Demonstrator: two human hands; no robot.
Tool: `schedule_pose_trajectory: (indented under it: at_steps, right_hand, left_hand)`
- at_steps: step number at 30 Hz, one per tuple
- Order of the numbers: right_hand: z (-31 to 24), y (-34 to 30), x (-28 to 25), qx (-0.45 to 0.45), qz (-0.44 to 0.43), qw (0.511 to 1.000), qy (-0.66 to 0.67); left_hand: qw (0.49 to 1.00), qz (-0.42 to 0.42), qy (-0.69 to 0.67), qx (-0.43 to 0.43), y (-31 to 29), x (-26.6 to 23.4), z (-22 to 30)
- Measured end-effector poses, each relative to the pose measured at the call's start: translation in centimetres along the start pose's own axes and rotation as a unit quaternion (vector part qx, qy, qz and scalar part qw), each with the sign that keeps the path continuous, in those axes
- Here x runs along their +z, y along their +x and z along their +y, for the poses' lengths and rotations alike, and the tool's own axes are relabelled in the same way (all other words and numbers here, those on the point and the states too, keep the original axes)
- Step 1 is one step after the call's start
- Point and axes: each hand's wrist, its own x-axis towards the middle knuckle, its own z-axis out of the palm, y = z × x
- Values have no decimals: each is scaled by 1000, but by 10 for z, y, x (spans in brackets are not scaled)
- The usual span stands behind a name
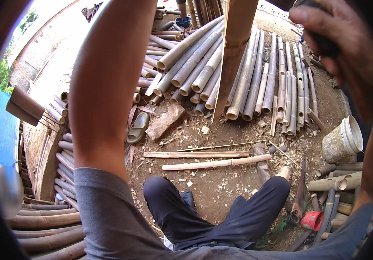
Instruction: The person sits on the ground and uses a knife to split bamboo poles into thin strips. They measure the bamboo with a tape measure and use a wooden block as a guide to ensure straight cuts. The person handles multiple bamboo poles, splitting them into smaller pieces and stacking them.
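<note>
My left forearm (104, 78) rises across the left of the head view, and its hand is beyond the top edge. Beside it, a split piece of bamboo (235, 47) hangs down from the top edge, tapering toward a point; what holds it is out of view. At the upper right my right hand (351, 47) is closed around the dark handle (320, 37) of a tool. Most of that tool lies outside the picture, so its kind is unclear. Between my knees and the pole stacks, a thin bamboo pole (216, 163) and a split bamboo strip (195, 154) rest on the ground.
Long bamboo poles (255, 82) lie stacked ahead, with more piled at left (47, 221). At right stand a dirty white bucket (338, 141), a handsaw (301, 190), a red container (312, 221) and cut bamboo (325, 185). A sandal (138, 128) lies beside a rough block (165, 123).
</note>
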Motion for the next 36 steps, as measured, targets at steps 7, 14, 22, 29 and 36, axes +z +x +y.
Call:
schedule_pose_trajectory:
  at_steps: [7,14,22,29,36]
  right_hand:
    - [111,-23,104,5,-58,998,-11]
    - [101,-46,101,-41,-44,998,-30]
    - [10,-58,42,-90,26,996,7]
    - [125,-14,142,21,40,997,56]
    - [119,-26,146,119,26,967,224]
  left_hand:
    - [989,0,150,13,-3,55,1]
    - [968,84,195,137,-14,51,2]
    - [999,40,7,8,-27,-117,56]
    - [929,216,-295,56,-45,48,-44]
    - [752,-155,-580,-271,-265,55,143]
